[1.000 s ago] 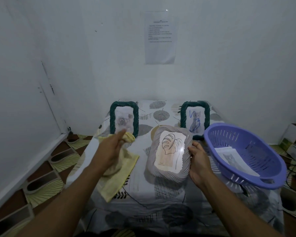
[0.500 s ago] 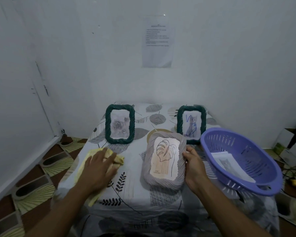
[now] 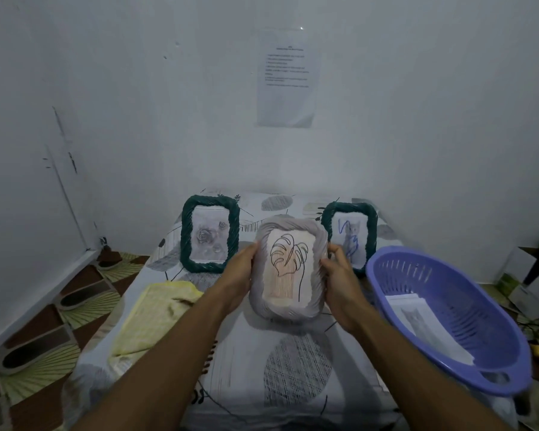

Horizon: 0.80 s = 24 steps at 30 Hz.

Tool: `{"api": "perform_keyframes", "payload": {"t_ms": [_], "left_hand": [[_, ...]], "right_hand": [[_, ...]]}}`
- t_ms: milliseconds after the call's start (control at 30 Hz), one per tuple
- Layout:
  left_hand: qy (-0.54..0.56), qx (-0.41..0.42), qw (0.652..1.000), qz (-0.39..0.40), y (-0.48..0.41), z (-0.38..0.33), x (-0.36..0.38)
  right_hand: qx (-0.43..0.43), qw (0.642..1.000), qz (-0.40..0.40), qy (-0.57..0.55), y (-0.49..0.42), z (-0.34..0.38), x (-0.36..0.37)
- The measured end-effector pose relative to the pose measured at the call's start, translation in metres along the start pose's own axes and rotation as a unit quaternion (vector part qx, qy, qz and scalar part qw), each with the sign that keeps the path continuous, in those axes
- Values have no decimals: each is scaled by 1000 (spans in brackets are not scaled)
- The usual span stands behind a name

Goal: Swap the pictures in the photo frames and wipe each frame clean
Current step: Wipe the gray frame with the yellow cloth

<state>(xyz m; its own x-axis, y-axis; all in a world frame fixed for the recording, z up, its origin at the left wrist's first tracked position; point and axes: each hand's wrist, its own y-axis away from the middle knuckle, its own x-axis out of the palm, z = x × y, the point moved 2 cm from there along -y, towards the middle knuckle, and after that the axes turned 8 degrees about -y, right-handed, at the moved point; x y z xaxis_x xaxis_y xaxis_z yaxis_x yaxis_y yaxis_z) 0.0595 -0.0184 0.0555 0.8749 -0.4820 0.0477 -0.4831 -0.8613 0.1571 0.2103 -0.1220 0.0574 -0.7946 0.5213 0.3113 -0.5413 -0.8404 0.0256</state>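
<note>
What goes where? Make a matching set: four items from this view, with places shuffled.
Items:
1. grey frame
2. yellow cloth
3. rose picture frame
4. loose prints

Places:
A. standing at the back left of the table
B. inside the purple basket
C. held between the left hand and right hand
D. lying on the table, left of the arms

Pairs: 1-C, 2-D, 3-A, 4-B
</note>
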Motion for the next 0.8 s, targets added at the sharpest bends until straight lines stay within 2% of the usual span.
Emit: {"api": "perform_keyframes", "payload": {"t_ms": [233,433,800], "left_hand": [[22,5,999,-48,-61,-14,-1],[-1,3,998,-70,-110,4,1],[-66,33,994,-84,-120,15,1]], "right_hand": [[-17,1000,3,-8,-73,6,17],[-20,999,-32,6,-125,-21,15],[-15,998,-55,33,-140,-48,12]]}}
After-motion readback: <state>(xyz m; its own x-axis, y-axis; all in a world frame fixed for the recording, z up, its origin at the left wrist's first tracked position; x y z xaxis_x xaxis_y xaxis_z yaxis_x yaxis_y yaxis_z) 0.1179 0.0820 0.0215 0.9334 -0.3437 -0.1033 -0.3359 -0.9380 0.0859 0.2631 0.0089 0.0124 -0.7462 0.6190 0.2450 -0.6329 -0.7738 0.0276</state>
